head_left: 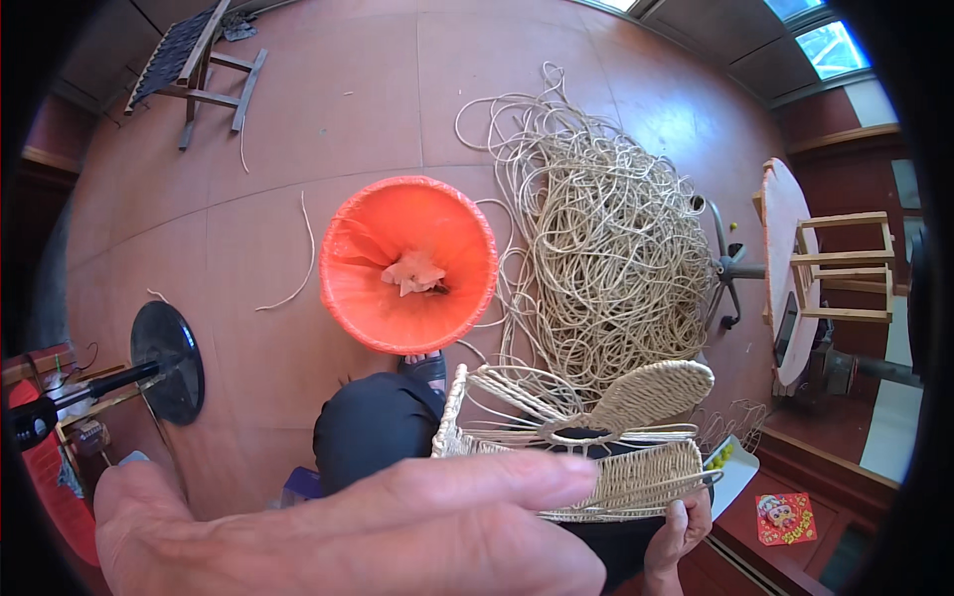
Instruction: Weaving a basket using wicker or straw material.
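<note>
My left hand (pixel 368 531) is raised close in front of the view, large at the bottom, its visible fingers stretched out toward the right and nothing seen in it. It covers part of a woven straw-coloured basket (pixel 651 467) on my lap. The basket has a wire frame, a tightly wound rope side, and a petal-shaped woven piece (pixel 656 390) beside bare wire loops. My right hand (pixel 681 531) grips the basket's lower right corner, thumb on the near side. Its other fingers are mostly hidden.
A big heap of loose twisted rope (pixel 621 238) lies ahead on the tiled floor. Left of it stands a bin with an orange-red liner (pixel 407 214). A wooden stool (pixel 204 74) is at far left, a black round stand base (pixel 167 363) nearer, and a table (pixel 780 268) at right.
</note>
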The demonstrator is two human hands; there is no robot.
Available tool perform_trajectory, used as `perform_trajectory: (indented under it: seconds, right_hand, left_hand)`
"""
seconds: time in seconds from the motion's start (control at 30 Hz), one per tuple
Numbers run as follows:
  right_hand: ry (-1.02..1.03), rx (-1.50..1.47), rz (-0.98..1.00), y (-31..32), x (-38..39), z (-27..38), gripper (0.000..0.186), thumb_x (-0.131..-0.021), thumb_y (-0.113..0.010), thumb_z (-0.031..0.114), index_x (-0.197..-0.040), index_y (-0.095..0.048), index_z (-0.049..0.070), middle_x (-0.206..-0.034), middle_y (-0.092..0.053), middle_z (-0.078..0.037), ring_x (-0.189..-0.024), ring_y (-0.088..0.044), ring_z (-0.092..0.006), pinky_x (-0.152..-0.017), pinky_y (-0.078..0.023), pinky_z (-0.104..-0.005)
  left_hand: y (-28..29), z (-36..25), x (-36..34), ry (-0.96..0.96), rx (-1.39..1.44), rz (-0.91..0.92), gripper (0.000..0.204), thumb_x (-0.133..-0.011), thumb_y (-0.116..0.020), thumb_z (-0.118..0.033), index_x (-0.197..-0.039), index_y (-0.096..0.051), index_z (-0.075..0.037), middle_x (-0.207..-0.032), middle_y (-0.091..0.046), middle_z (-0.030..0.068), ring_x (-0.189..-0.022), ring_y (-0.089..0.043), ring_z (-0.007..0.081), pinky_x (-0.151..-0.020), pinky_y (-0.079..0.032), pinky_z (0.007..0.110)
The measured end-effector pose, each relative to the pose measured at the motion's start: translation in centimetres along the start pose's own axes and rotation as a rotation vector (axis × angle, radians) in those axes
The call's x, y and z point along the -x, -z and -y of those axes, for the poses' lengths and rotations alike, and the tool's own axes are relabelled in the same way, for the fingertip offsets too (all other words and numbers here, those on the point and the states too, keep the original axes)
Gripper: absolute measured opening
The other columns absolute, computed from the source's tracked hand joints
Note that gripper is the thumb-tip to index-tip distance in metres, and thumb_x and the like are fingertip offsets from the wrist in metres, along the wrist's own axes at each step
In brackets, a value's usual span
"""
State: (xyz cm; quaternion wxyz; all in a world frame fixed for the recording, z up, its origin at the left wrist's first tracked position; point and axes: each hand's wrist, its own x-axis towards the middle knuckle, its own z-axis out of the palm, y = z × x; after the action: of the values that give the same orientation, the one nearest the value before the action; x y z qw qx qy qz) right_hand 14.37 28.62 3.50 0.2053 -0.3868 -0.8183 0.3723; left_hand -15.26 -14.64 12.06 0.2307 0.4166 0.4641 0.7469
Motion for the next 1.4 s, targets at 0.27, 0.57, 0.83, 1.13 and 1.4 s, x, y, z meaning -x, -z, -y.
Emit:
perform_trajectory:
  seconds: [0.27,0.57,0.83,1.13,1.4]
  right_hand:
    - [0.087,0.034,0.017,-0.5,-0.1,0.3,0.03,-0.098,-0.059,0.023,-0.078,-0.044,0.007,-0.081,-0.043,-0.001,-0.077,-0.04,-0.0143,-0.072,-0.034,-0.0327]
    - [0.147,0.046,-0.037,0.3,0.5,-1.7,0.027,-0.1,-0.061,0.018,-0.08,-0.049,0.003,-0.079,-0.045,-0.006,-0.073,-0.044,-0.0197,-0.068,-0.034,-0.0362]
    - [0.177,0.055,-0.058,0.2,0.8,-2.1,0.024,-0.1,-0.06,0.013,-0.081,-0.051,0.002,-0.079,-0.045,-0.006,-0.072,-0.043,-0.0193,-0.067,-0.033,-0.0352]
    - [0.215,0.04,-0.073,-0.1,0.7,-1.5,0.022,-0.1,-0.059,0.011,-0.081,-0.052,0.002,-0.078,-0.046,-0.006,-0.07,-0.042,-0.0183,-0.065,-0.033,-0.0356]
    - [0.261,0.101,-0.079,0.4,0.9,-1.2,0.017,-0.099,-0.063,0.005,-0.083,-0.06,0.001,-0.074,-0.048,-0.005,-0.066,-0.045,-0.0179,-0.06,-0.034,-0.0348]
  left_hand:
    - [-4.1,6.8,-19.0,0.0,-0.065,0.234,0.01,-0.101,-0.07,-0.011,-0.096,-0.068,-0.002,-0.083,-0.066,0.0055,-0.075,-0.063,0.0246,-0.101,-0.058,0.055]
    - [7.2,30.8,-5.4,0.263,-1.638,-0.398,0.034,-0.107,-0.065,-0.014,-0.137,-0.065,0.003,-0.112,-0.074,0.0154,-0.105,-0.072,0.0262,-0.094,-0.058,0.043]
    - [7.2,35.2,-2.8,1.015,-0.11,-0.819,0.057,-0.112,-0.059,-0.034,-0.145,-0.046,0.011,-0.141,-0.063,0.0293,-0.118,-0.074,0.0389,-0.086,-0.067,0.055]
    - [12.5,38.9,-9.1,0.621,0.138,-0.799,0.069,-0.109,-0.067,-0.028,-0.156,-0.035,0.011,-0.154,-0.054,0.0299,-0.131,-0.065,0.0401,-0.093,-0.066,0.052]
    - [5.8,26.7,-12.5,0.419,-0.217,-0.604,0.034,-0.113,-0.063,-0.027,-0.129,-0.069,0.001,-0.113,-0.075,0.011,-0.098,-0.072,0.0177,-0.093,-0.06,0.035]
